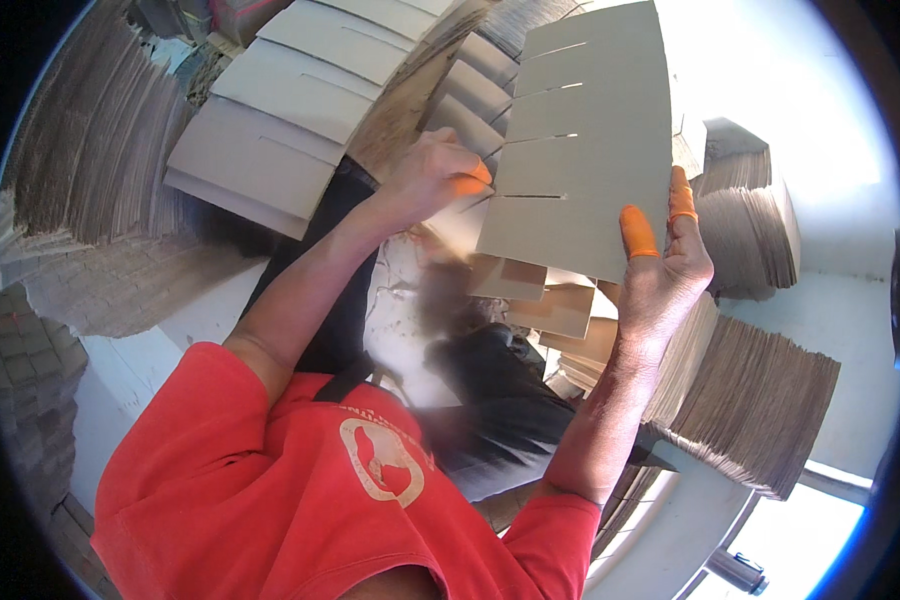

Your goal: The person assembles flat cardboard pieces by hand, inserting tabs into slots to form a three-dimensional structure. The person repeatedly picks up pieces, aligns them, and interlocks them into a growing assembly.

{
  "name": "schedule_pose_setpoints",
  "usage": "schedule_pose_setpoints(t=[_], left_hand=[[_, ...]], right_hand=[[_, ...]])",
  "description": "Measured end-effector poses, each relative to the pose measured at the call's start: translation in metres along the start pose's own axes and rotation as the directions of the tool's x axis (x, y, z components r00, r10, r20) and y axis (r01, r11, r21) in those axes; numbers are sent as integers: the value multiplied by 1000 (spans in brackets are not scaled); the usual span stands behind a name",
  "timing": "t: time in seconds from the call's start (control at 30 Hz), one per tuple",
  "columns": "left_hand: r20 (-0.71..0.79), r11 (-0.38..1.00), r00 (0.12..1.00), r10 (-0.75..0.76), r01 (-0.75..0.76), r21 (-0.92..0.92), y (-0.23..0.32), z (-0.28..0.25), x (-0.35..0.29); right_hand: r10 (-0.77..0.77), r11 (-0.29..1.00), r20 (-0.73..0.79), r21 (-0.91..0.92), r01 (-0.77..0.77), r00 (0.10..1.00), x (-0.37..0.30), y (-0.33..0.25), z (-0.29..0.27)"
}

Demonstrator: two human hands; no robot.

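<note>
Gripping a slotted grey cardboard sheet (585, 150) near its lower right corner with the right hand (673, 262), over tan cardboard pieces (560, 312). Curling the left hand (432, 176) beside the sheet's left edge, hiding its grip too much to tell open from closed.

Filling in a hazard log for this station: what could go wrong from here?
The slotted sheet may bend or tear at its slots.
It could tilt: the right hand grips its right edge low down, but I can't tell whether the left hand holds it.
Its edges might scrape skin: beyond the orange finger covers, the hands look bare.
</note>
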State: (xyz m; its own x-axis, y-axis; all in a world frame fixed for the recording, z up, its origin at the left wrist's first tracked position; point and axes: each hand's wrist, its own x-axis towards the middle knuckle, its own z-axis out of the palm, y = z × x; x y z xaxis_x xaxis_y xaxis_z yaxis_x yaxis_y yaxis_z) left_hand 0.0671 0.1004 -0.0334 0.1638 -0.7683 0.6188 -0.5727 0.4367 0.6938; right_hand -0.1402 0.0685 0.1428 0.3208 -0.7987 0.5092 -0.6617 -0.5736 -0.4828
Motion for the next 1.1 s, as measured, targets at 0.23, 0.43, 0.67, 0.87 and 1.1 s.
schedule_pose_setpoints(t=[0.23, 0.43, 0.67, 0.87, 1.1], left_hand=[[-9, 1000, 1000, 4, -4, -12, -1, 3, 2], [-27, 1000, 999, -18, 18, 1, 2, 1, 4], [10, 998, 999, -42, 43, -39, 10, -2, 6], [-3, 999, 1000, -16, 17, 38, -1, 5, 9], [4, 1000, 1000, -27, 27, -14, 1, 5, 11]], right_hand=[[-8, 995, 50, -101, 13, 999, -2, -13, 13], [-68, 997, 8, -27, 68, 998, -8, -25, 21], [-36, 999, 170, 3, 36, 985, -18, -7, 58], [-79, 997, 257, 36, 72, 963, -12, 6, 69], [-1, 998, 519, 49, -28, 854, 5, -3, 76]])
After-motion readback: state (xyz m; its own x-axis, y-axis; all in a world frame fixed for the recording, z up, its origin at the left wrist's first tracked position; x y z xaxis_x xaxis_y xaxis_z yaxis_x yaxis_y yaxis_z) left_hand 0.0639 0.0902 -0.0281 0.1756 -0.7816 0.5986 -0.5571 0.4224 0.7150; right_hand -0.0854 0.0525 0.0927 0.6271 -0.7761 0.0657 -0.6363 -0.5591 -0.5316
